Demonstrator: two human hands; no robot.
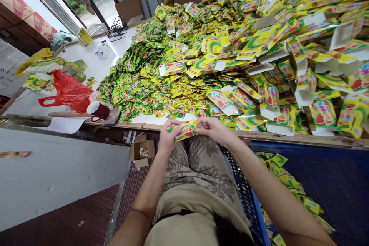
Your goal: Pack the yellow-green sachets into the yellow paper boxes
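Over my lap, at the table's front edge, a small yellow-and-green printed carton (pixel 186 130) lies level between my hands. My left hand (pixel 170 132) is closed around its left end, thumb on top. At the carton's right end the fingers of my right hand (pixel 209 127) are pinched together on its end. Just beyond, small green and yellow sachets (pixel 144 92) are heaped on the table. Farther right lies a large pile of flat and open-ended cartons (pixel 242 98), printed with a red fruit.
Left on the table are a red plastic bag (pixel 69 92), a mug (pixel 98 109) and a black wire rack (pixel 117 29). A blue crate (pixel 256 207) holding several cartons stands low at my right. An open cardboard box (pixel 142 152) sits on the floor.
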